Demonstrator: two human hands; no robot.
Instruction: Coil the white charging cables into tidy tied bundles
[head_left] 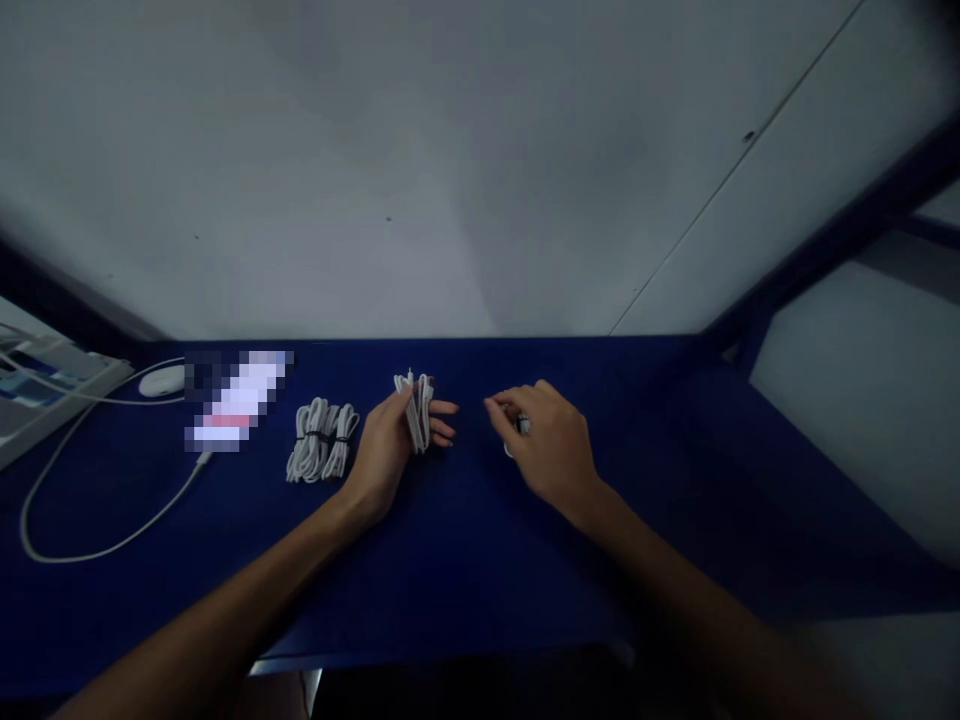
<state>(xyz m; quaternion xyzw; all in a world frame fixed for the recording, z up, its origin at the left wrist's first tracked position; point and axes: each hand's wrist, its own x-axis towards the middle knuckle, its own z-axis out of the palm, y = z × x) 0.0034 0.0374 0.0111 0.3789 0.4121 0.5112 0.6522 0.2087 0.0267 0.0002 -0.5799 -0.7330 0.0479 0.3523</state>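
My left hand (394, 440) grips a folded bundle of white cable (417, 408), its ends sticking up past my fingers. My right hand (541, 438) hovers a short way to the right, fingers curled round a small dark and white item (522, 426) that I cannot make out. Both hands rest low over the dark blue table (465, 560). Two tied bundles of white cable (321, 440) lie on the table just left of my left hand.
A blurred-out flat object (234, 400) lies further left, with a white cable (90, 530) looping from it toward the table's left edge. A white mouse (162, 380) and a tray (45, 390) sit at the far left. A grey wall (450, 170) rises behind.
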